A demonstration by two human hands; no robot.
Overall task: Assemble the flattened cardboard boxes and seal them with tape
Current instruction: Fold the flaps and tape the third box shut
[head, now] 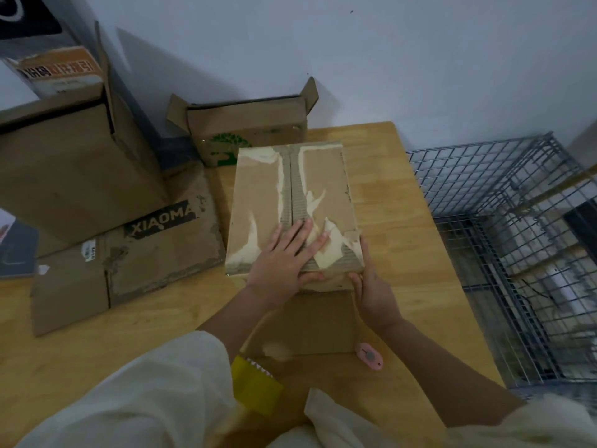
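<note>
A brown cardboard box (265, 195) stands in the middle of the wooden table (403, 227), its two top flaps folded shut and marked by torn pale tape scars. My left hand (284, 257) lies flat with straight fingers on the near end of the top, across the centre seam. My right hand (371, 286) grips the box's near right corner, fingers curled round the edge. A roll of yellowish tape (255, 383) lies at the table's near edge under my left forearm. A small pink cutter (371, 355) sits beside the box's near flap (310, 321).
A flattened box printed XIAOMAI (142, 253) lies to the left with a large open box (64, 163) standing on it. A smaller open box with a green logo (245, 134) stands against the wall. A wire cage (504, 240) stands beyond the table's right edge.
</note>
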